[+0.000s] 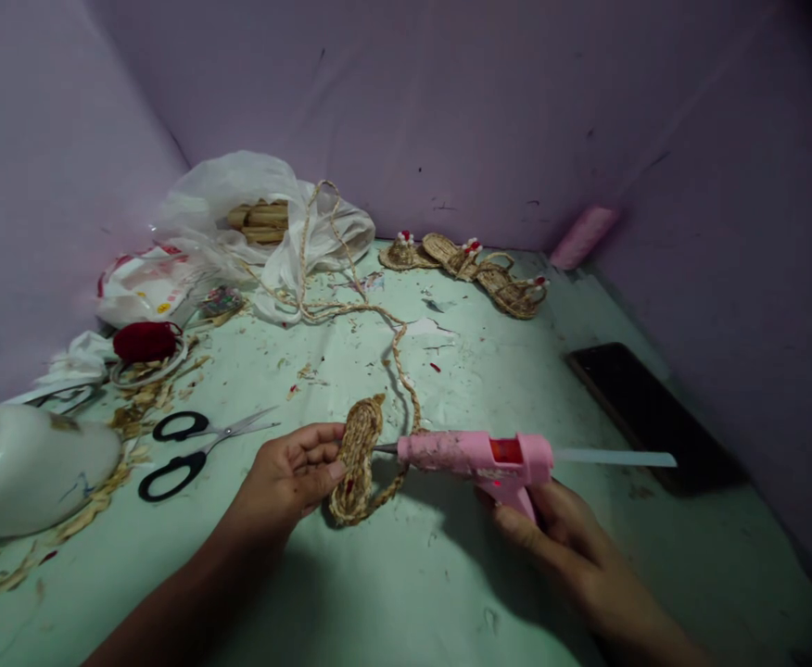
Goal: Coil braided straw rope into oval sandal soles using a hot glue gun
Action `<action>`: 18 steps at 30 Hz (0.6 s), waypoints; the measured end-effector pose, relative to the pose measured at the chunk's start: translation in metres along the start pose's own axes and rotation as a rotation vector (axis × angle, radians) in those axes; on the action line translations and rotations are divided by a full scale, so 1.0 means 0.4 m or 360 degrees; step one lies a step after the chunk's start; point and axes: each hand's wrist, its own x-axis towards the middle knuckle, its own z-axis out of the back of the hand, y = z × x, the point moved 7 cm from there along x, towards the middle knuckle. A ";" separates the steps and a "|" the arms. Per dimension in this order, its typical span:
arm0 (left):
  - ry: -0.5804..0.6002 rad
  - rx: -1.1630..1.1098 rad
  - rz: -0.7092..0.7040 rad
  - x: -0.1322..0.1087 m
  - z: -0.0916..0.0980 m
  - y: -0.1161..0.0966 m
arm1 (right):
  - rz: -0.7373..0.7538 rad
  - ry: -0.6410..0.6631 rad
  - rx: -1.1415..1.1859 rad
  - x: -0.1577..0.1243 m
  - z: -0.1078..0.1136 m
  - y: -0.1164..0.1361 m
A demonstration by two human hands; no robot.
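Between the thumb and fingers of my left hand [301, 472] is a small sandal sole [359, 454] of coiled braided straw. From it a straw braid [398, 357] runs away over the table towards a plastic bag at the back. My right hand [559, 542] grips a pink hot glue gun [475, 456] by its handle, with a small red light showing. A clear glue stick [621, 458] pokes out of the gun's rear. The metal nozzle points left, at the sole's right edge; whether it touches is hard to tell.
Scissors [197, 445] lie left of my left hand, near a white bottle [37, 468] on its side. A dark phone [646, 408] lies at right. Finished-looking straw sandals [458, 255] with beads sit at the back, beside a plastic bag [239, 181]. Straw scraps litter the left side.
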 end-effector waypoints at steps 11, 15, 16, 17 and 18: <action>-0.0023 0.0018 0.0014 -0.009 -0.007 -0.009 | 0.0059 -0.0024 0.0160 0.007 0.002 0.021; -0.0023 0.0044 0.0016 -0.007 -0.005 -0.010 | 0.0007 -0.0058 0.0221 0.009 0.002 0.022; -0.0016 0.0052 0.0021 -0.006 -0.005 -0.010 | -0.0017 -0.0063 0.0233 0.010 0.003 0.024; -0.0014 0.0060 0.0026 -0.005 -0.004 -0.010 | -0.0042 -0.0062 0.0242 0.012 0.003 0.025; -0.0015 0.0071 0.0030 -0.005 -0.003 -0.010 | -0.0064 -0.0058 0.0247 0.014 0.003 0.028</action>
